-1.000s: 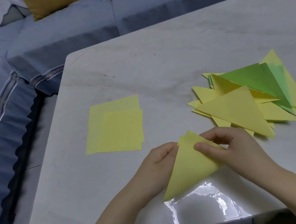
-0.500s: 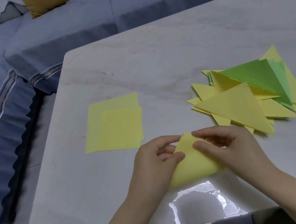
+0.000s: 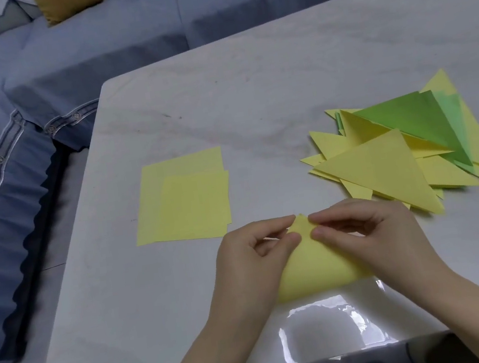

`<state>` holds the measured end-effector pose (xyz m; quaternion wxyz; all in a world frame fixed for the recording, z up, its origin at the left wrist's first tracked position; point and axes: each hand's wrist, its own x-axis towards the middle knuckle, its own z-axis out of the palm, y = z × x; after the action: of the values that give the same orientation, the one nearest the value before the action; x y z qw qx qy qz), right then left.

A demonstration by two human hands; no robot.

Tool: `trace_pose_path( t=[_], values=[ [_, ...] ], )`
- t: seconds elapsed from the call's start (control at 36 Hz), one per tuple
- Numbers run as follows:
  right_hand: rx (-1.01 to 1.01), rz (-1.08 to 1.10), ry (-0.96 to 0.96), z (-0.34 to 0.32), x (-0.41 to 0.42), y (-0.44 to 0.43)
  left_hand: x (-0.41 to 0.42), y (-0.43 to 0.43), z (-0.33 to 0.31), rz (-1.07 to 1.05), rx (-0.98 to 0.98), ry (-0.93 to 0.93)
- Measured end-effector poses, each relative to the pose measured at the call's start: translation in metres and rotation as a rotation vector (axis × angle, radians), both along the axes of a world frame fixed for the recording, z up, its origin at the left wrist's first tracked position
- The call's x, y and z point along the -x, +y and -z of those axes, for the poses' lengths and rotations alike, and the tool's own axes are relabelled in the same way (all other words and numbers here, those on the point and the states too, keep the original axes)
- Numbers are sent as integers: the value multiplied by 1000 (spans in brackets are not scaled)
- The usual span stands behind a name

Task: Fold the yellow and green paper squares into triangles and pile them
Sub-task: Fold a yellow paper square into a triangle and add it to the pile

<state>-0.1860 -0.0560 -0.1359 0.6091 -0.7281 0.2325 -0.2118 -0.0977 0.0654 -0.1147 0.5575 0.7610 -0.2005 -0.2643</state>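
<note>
Low in the middle of the frame, a yellow sheet (image 3: pixel 316 266) lies doubled over on the table (image 3: pixel 250 92), its fold bulging in a soft curve along the near edge and not yet creased. The left hand (image 3: pixel 250 260) and the right hand (image 3: pixel 374 239) meet at the far tip, each grip narrow, thumb and forefinger pinching the two corners of the paper together where they come to a point.

The step in hand looks to be matching those corners before the crease is set. To do it well, the person should check that both points and the two slanting edges sit exactly one over the other, since any offset here will show as a crooked triangle. One hand can then hold the tip pinned against the table while the other runs a finger from the middle of the rounded fold outward to each end, flattening it sharply.

To the left of centre, a small stack of unfolded squares (image 3: pixel 185 198) waits. At the right of the frame sits the loose pile of triangles (image 3: pixel 385 165), mostly yellow with some green, where the finished piece belongs.
</note>
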Motion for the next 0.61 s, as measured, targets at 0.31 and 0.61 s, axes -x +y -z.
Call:
trace_pose_path(
  t=[0.31,0.61],
  values=[
    [3,10,-38,-9,0,0,3,-3,-8,-114,41,-19],
    [15,-10,-45,-11,0,1,5,-3,-6,-120,89,-43]
  ],
)
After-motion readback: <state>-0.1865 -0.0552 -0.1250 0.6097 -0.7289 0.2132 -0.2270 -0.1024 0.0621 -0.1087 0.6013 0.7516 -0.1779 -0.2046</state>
